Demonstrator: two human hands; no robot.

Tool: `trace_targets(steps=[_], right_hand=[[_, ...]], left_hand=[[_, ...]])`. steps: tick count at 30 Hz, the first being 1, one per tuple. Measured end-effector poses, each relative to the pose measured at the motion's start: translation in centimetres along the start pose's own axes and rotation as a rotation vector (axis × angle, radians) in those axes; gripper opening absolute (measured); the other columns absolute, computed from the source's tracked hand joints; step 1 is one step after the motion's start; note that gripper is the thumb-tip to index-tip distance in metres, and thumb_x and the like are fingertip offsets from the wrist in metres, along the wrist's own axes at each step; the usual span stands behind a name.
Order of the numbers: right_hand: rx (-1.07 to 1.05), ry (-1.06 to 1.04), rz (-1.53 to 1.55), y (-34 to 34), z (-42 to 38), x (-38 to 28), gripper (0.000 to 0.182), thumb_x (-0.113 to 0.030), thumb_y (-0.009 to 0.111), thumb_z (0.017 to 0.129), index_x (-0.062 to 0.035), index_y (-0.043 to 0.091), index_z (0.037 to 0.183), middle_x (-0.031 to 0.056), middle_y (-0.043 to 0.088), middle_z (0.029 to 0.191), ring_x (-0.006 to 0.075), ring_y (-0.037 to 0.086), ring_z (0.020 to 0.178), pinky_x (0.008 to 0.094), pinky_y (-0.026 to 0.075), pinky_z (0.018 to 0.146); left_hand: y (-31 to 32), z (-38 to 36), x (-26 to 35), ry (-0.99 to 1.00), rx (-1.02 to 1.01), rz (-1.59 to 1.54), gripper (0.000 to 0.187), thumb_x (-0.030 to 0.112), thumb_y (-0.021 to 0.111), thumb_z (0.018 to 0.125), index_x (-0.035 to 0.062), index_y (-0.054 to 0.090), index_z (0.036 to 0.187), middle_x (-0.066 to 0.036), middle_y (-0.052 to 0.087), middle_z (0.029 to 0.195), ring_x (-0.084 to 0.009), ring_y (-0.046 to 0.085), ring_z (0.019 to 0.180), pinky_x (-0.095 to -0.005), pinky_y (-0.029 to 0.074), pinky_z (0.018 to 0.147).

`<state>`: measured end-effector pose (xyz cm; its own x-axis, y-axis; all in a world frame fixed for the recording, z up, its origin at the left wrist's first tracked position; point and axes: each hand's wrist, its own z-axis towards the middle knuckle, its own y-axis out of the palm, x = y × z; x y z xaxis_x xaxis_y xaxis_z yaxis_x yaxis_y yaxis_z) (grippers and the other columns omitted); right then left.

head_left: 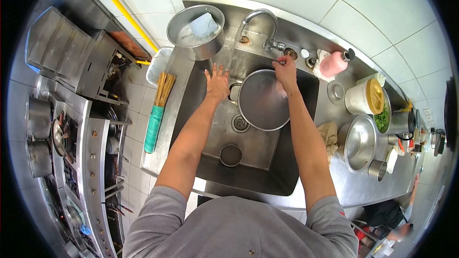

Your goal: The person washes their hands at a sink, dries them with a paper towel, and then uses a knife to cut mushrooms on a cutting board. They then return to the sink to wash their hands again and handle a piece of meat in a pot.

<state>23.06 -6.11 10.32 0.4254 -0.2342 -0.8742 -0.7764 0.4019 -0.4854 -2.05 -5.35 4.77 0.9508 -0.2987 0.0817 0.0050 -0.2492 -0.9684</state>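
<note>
My left hand (218,84) is spread with its fingers apart, just below the stream running from the curved faucet (268,24). A large round pan (260,102) rests in the steel sink (260,150), its side handle near my left hand. Over the pan's upper right rim is my right hand (286,74), its fingers pressed together near the faucet's base; what they hold, if anything, is hidden. A small round bowl (231,155) lies on the sink floor below the drain. At the sink's upper left stands a metal pot (195,31) with a light blue cloth (204,25) inside.
A bamboo brush (155,124) with green wrapping lies on the left ledge. The right counter holds a pink soap bottle (332,64), a yellow-lidded tub (366,96), a colander (357,143) and a cloth (328,136). A stove (93,162) stands left; another person (397,231) is lower right.
</note>
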Motion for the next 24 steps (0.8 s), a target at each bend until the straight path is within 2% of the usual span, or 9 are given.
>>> trace_targets(steps=[12, 15, 19, 22, 24], right_hand=[[-0.013, 0.02, -0.004, 0.2, 0.2, 0.3, 0.025, -0.016, 0.073, 0.081, -0.0022, 0.061, 0.098, 0.0134, 0.067, 0.086, 0.0253, 0.065, 0.083, 0.0355, 0.05, 0.079], [-0.01, 0.033, -0.014, 0.1, 0.1, 0.0, 0.025, -0.016, 0.073, 0.081, -0.0024, 0.061, 0.098, 0.0136, 0.067, 0.087, 0.0252, 0.065, 0.084, 0.0356, 0.05, 0.079], [-0.011, 0.031, -0.001, -0.1, -0.2, -0.3, 0.025, -0.016, 0.073, 0.08, -0.0024, 0.061, 0.098, 0.014, 0.068, 0.087, 0.0252, 0.065, 0.084, 0.0358, 0.05, 0.079], [-0.005, 0.023, -0.002, -0.1, -0.4, -0.5, 0.025, -0.018, 0.072, 0.082, -0.0026, 0.061, 0.098, 0.009, 0.065, 0.085, 0.0186, 0.061, 0.08, 0.0324, 0.048, 0.075], [-0.011, 0.026, -0.006, -0.2, -0.3, -0.6, 0.024, -0.017, 0.072, 0.082, -0.0026, 0.061, 0.098, 0.0091, 0.065, 0.085, 0.0188, 0.061, 0.081, 0.0325, 0.048, 0.075]], left_hand=[[-0.1, 0.1, 0.0, -0.007, -0.022, -0.002, 0.071, 0.015, 0.065, 0.082, 0.0122, 0.039, 0.148, -0.016, 0.022, 0.161, -0.0364, 0.011, 0.151, -0.0628, 0.012, 0.118], [0.4, 0.3, -0.1, -0.026, 0.023, -0.039, 0.081, 0.018, 0.077, 0.074, 0.0146, 0.042, 0.147, -0.012, 0.024, 0.161, -0.0329, 0.011, 0.151, -0.0617, 0.01, 0.119], [0.7, 0.4, -0.1, -0.022, 0.049, -0.049, 0.082, 0.018, 0.077, 0.074, 0.0142, 0.042, 0.148, -0.011, 0.024, 0.161, -0.0329, 0.012, 0.151, -0.0617, 0.01, 0.119], [0.9, 0.6, -0.2, -0.019, 0.047, -0.046, 0.082, 0.018, 0.077, 0.074, 0.013, 0.042, 0.147, -0.011, 0.025, 0.161, -0.0329, 0.013, 0.151, -0.0617, 0.011, 0.119], [1.1, 0.7, -0.2, -0.016, 0.051, -0.045, 0.081, 0.018, 0.076, 0.074, 0.0112, 0.042, 0.147, -0.011, 0.025, 0.161, -0.0327, 0.013, 0.151, -0.0615, 0.011, 0.119]])
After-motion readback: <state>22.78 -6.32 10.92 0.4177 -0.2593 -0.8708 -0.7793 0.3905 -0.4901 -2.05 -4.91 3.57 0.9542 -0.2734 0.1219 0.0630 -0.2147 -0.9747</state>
